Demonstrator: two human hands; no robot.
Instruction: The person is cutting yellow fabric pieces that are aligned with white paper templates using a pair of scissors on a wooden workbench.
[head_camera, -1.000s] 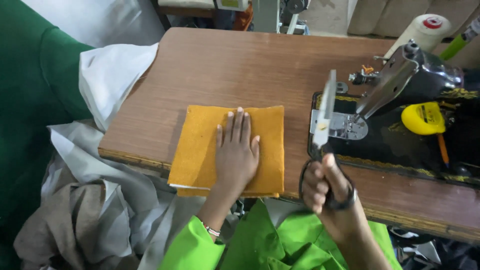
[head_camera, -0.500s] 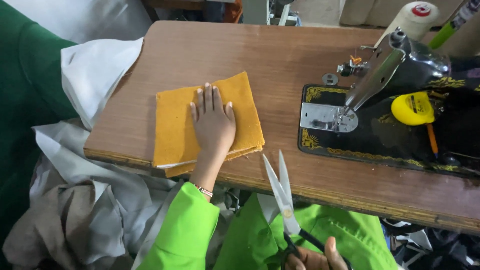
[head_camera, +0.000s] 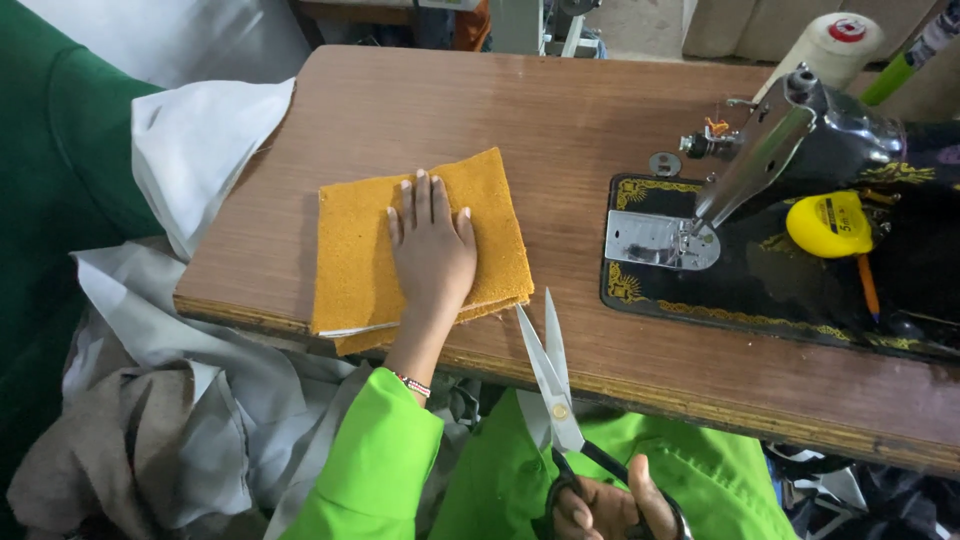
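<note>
Left hand (head_camera: 432, 250) – flat on folded mustard cloth (head_camera: 350, 250) at table's (head_camera: 560, 110) near edge. Right hand (head_camera: 605, 510) – gripping open scissors (head_camera: 548, 365); blades risk snagging layers crookedly, nicking fingers.

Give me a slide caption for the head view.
Left hand flat on folded orange cloth; right hand holds open scissors.

We work at a brown wooden table (head_camera: 420, 110) with a worn front edge. On it lie a folded mustard-yellow cloth (head_camera: 350, 250) near that edge, a black sewing machine (head_camera: 800, 200) at the right, and white fabric (head_camera: 190, 150) draped over the left corner.
</note>
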